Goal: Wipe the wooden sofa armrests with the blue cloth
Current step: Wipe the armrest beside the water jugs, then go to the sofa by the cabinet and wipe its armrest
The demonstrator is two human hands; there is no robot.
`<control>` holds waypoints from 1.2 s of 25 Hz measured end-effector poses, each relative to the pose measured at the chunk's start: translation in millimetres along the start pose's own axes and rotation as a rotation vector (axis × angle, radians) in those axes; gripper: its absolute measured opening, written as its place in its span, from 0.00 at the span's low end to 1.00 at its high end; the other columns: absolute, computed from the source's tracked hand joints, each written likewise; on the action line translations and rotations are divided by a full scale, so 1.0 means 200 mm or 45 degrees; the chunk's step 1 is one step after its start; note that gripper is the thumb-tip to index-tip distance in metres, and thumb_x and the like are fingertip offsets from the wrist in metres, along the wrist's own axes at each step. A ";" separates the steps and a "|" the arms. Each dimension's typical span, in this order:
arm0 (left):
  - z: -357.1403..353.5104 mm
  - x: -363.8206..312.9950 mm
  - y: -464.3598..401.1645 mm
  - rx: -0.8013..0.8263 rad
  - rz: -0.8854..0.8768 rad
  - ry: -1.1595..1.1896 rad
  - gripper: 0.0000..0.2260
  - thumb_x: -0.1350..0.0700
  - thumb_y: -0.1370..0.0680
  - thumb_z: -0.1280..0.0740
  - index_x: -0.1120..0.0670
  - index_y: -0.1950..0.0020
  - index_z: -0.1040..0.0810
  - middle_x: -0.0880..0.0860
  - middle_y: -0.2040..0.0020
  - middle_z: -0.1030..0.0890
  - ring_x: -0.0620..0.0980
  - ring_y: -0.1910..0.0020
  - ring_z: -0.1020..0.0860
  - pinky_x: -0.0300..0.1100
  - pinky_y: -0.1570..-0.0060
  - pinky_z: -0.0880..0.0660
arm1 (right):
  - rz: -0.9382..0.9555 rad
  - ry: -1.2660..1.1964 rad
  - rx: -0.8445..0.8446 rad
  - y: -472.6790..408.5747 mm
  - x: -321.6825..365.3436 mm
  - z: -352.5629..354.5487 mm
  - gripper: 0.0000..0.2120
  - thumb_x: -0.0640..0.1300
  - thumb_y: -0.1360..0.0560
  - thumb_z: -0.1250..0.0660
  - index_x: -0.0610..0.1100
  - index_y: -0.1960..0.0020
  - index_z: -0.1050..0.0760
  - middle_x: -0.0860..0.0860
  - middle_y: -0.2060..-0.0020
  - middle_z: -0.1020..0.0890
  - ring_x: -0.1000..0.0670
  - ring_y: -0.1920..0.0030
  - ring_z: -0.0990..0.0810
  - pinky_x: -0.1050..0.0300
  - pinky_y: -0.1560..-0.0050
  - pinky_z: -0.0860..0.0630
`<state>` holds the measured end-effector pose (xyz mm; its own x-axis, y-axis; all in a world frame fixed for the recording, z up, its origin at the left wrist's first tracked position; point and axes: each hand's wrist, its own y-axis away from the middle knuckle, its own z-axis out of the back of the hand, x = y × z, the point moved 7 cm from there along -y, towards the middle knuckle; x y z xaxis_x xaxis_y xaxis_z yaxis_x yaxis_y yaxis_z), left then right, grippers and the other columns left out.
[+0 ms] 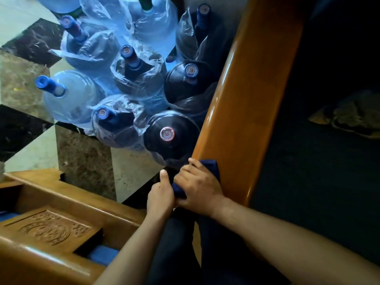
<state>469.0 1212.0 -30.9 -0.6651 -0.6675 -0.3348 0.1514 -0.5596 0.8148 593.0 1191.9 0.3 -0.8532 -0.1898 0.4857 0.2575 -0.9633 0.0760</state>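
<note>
The right hand (pixel 197 188) lies over the blue cloth (pixel 211 167) at the near end of the wooden armrest (pixel 246 95), its grip closed on the cloth with the fingers curled over the outer edge of the wood; the left hand (pixel 161 194) sits just beside it, thumb up, its grip closed on the lower fold of the same cloth; so the cloth is bunched between both hands, pressed against the armrest's near left edge, with the long glossy run of wood beyond it apparently yet to be covered.

What could go wrong, as I judge it: the cloth is wadded rather than flat, so a stroke up the rail may miss much of the wide top face; the water bottles (pixel 170 134) stand close against the armrest's outer side, several in loose plastic bags (pixel 131 79), and a hand or cloth sweeping along that edge could snag a bag or knock a bottle's neck; the polished surface may also let the cloth slip out from under the palm.

The bottle caps carry a round mark, too small to read; a second wooden frame (pixel 51 227) at lower left bears carved ornament, not legible writing.
</note>
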 end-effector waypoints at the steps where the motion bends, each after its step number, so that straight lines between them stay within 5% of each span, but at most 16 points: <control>1: 0.00 0.06 0.02 0.064 0.049 -0.006 0.40 0.33 0.18 0.57 0.61 0.52 0.16 0.64 0.48 0.14 0.63 0.46 0.18 0.58 0.36 0.25 | 0.089 -0.013 0.044 0.08 0.07 -0.05 0.16 0.56 0.28 0.30 0.44 0.48 0.18 0.47 0.50 0.15 0.44 0.40 0.19 0.45 0.22 0.37; 3: 0.00 0.13 0.03 0.193 0.069 0.037 0.39 0.35 0.17 0.57 0.59 0.63 0.18 0.61 0.59 0.14 0.62 0.54 0.16 0.60 0.40 0.22 | 0.305 0.008 0.175 0.20 0.09 -0.08 0.20 0.56 0.25 0.33 0.45 0.39 0.20 0.46 0.35 0.19 0.43 0.27 0.27 0.43 0.20 0.42; 5: -0.01 0.13 0.02 0.243 0.010 0.088 0.36 0.34 0.18 0.55 0.56 0.63 0.18 0.58 0.61 0.14 0.61 0.55 0.16 0.61 0.41 0.21 | 0.343 0.059 0.139 0.25 -0.06 0.00 0.21 0.55 0.23 0.35 0.45 0.34 0.22 0.45 0.25 0.26 0.42 0.21 0.35 0.40 0.20 0.44; 9: 0.01 0.00 0.06 0.143 -0.274 0.016 0.29 0.34 0.18 0.52 0.53 0.50 0.20 0.55 0.51 0.16 0.59 0.48 0.19 0.60 0.39 0.24 | -0.590 -0.062 -0.553 0.34 -0.54 0.26 0.20 0.52 0.19 0.35 0.46 0.30 0.29 0.43 0.24 0.28 0.40 0.21 0.37 0.34 0.22 0.42; 12: 0.02 -0.03 0.08 0.036 -0.289 0.036 0.27 0.37 0.19 0.48 0.56 0.46 0.20 0.58 0.49 0.16 0.60 0.48 0.18 0.58 0.40 0.23 | -1.230 -0.308 -0.893 0.51 -0.42 0.11 0.27 0.56 0.18 0.38 0.47 0.23 0.37 0.43 0.23 0.30 0.43 0.20 0.39 0.38 0.23 0.36; 13: 0.01 0.01 0.09 0.021 -0.190 0.106 0.26 0.37 0.20 0.47 0.57 0.48 0.20 0.58 0.51 0.16 0.61 0.51 0.18 0.57 0.42 0.21 | -1.275 -0.373 -0.878 0.54 -0.30 0.04 0.28 0.56 0.18 0.39 0.47 0.22 0.38 0.44 0.22 0.32 0.43 0.19 0.40 0.38 0.23 0.36; 16: -0.09 0.15 0.23 0.142 0.133 0.202 0.17 0.47 0.19 0.42 0.58 0.59 0.25 0.60 0.61 0.22 0.57 0.68 0.24 0.47 0.64 0.27 | -0.918 -0.404 -0.588 0.62 0.02 -0.08 0.25 0.50 0.19 0.36 0.45 0.25 0.35 0.46 0.21 0.34 0.45 0.20 0.42 0.40 0.21 0.42; 18: -0.24 0.18 0.37 0.343 0.236 0.141 0.15 0.50 0.19 0.39 0.60 0.51 0.22 0.62 0.57 0.20 0.56 0.66 0.24 0.45 0.66 0.29 | -0.927 -0.695 -0.392 0.76 0.03 -0.05 0.27 0.49 0.18 0.35 0.45 0.21 0.37 0.46 0.20 0.37 0.45 0.19 0.41 0.45 0.21 0.43; 20: -0.40 0.13 0.50 0.461 0.191 0.104 0.18 0.48 0.19 0.38 0.60 0.39 0.20 0.63 0.45 0.18 0.58 0.57 0.20 0.47 0.63 0.23 | -1.101 -0.999 -0.333 0.90 -0.04 0.02 0.26 0.51 0.18 0.34 0.45 0.23 0.34 0.45 0.23 0.29 0.45 0.24 0.31 0.54 0.27 0.35; 22: -0.61 -0.01 0.69 0.519 0.043 0.137 0.16 0.49 0.20 0.36 0.58 0.38 0.20 0.61 0.41 0.18 0.60 0.50 0.19 0.51 0.57 0.19 | -1.353 -1.121 -0.532 1.16 -0.15 0.18 0.21 0.54 0.18 0.34 0.44 0.30 0.28 0.44 0.34 0.19 0.43 0.35 0.20 0.56 0.42 0.29; 26: -1.22 -0.29 1.23 0.702 -0.270 -0.078 0.17 0.46 0.24 0.30 0.54 0.40 0.18 0.61 0.39 0.16 0.63 0.39 0.18 0.64 0.40 0.20 | -1.556 -1.274 -1.064 1.83 -0.35 0.52 0.19 0.59 0.19 0.35 0.44 0.42 0.28 0.41 0.46 0.16 0.41 0.46 0.17 0.42 0.48 0.20; 30: -1.84 -0.40 1.82 0.923 -0.459 -0.318 0.14 0.52 0.19 0.31 0.57 0.37 0.21 0.62 0.40 0.18 0.62 0.45 0.17 0.61 0.50 0.17 | -1.661 -1.296 -1.508 2.55 -0.49 0.75 0.23 0.68 0.24 0.36 0.48 0.48 0.28 0.44 0.56 0.16 0.42 0.58 0.15 0.40 0.57 0.18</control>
<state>846.6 880.8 119.0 -0.7378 -0.3328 -0.5873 -0.5505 -0.2068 0.8088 876.0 747.5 123.1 0.3726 0.3256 0.8690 -0.8962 -0.1169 0.4280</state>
